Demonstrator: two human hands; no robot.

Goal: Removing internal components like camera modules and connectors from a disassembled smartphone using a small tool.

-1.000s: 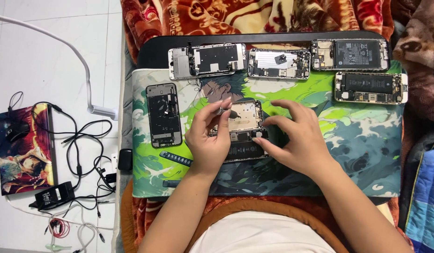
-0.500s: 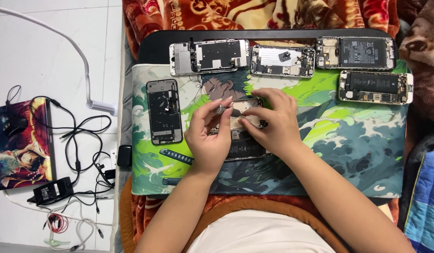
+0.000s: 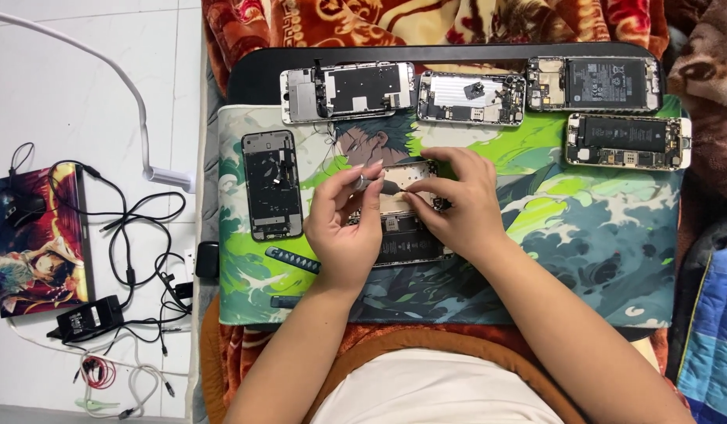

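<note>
An opened phone (image 3: pixel 402 235) lies in the middle of the green printed mat (image 3: pixel 583 235), its insides facing up. My left hand (image 3: pixel 344 232) rests on the phone's left edge and pinches a small silvery tool (image 3: pixel 364 182) between thumb and fingers. My right hand (image 3: pixel 461 208) covers the phone's right side, its thumb and forefinger pinched together on the upper part of the phone, close to the tool's tip. Much of the phone is hidden under both hands.
A dark phone frame (image 3: pixel 273 184) lies left of my hands, with a blue-black screwdriver (image 3: pixel 293 259) below it. Several opened phones (image 3: pixel 348 90) (image 3: pixel 471 98) (image 3: pixel 595 82) (image 3: pixel 626 141) line the mat's far edge. On the floor at left are tangled cables (image 3: pixel 136 259), a charger (image 3: pixel 85 318) and a picture box (image 3: pixel 38 239).
My right hand has moved left from beside the phone onto it, and its fingers have closed near the left hand's tool. The left hand has stayed put.
</note>
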